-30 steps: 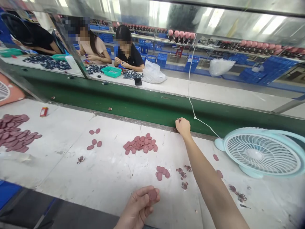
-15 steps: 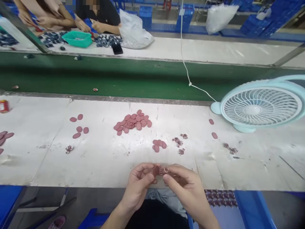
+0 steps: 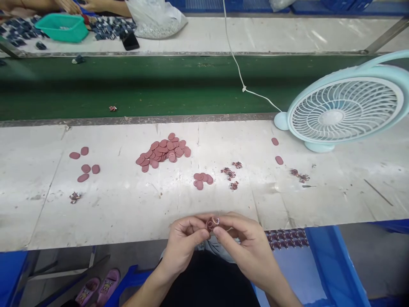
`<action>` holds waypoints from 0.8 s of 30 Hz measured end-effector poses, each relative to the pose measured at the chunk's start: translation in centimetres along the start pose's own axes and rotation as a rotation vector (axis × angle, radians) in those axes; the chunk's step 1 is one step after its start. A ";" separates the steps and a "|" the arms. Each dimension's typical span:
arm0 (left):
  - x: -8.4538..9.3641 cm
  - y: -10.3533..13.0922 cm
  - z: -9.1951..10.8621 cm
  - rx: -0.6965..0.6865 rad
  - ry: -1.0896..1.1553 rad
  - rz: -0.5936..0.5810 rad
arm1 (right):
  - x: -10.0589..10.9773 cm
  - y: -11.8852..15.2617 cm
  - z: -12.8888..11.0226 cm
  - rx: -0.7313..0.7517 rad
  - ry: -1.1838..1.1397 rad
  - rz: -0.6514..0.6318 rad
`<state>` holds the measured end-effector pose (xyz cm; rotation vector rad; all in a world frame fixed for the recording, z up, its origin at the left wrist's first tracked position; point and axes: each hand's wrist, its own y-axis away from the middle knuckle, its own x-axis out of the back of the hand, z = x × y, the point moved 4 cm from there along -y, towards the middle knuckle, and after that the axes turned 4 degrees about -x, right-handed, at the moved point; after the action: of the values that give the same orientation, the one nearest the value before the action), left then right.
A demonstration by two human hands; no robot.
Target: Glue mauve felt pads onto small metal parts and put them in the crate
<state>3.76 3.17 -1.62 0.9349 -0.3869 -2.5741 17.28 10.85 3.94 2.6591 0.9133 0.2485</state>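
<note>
My left hand [image 3: 187,238] and my right hand [image 3: 241,241] meet at the table's front edge, fingers pinched. Between their fingertips is a small reddish-brown piece [image 3: 211,224] with a shiny ring-like part; both hands grip it. Just beyond lies a small group of dark pink oval discs [image 3: 200,184], with small brown-and-metal pieces [image 3: 234,185] to its right. A larger pile of the same discs [image 3: 162,149] is farther back, left of centre. More discs [image 3: 85,168] lie at the left, near another small brown-and-metal piece [image 3: 75,197].
A light blue fan [image 3: 345,115] stands at the right, its white cord [image 3: 238,68] crossing a green belt [image 3: 143,94]. Below the table's right front is a blue crate [image 3: 341,264] with rows of brown pieces. A co-worker's hands show at the top left.
The view has tilted down and shifted. The disc and ringed piece, earlier side by side in my fingertips, now appear brought together, the disc's flat face no longer showing.
</note>
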 end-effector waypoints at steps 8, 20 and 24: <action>-0.4 0.4 -0.2 -0.052 -0.079 0.006 | 0.6 0.4 0.6 0.004 -0.092 0.050; -0.5 0.5 -1.0 -0.055 -0.187 -0.020 | 1.2 0.7 2.1 0.001 -0.223 0.071; -1.2 0.4 -1.4 -0.061 -0.209 -0.027 | 1.6 1.1 2.8 -0.011 -0.300 0.089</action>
<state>5.63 3.19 -1.86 0.6559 -0.3525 -2.7011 19.87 10.38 1.85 2.6331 0.6962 -0.1238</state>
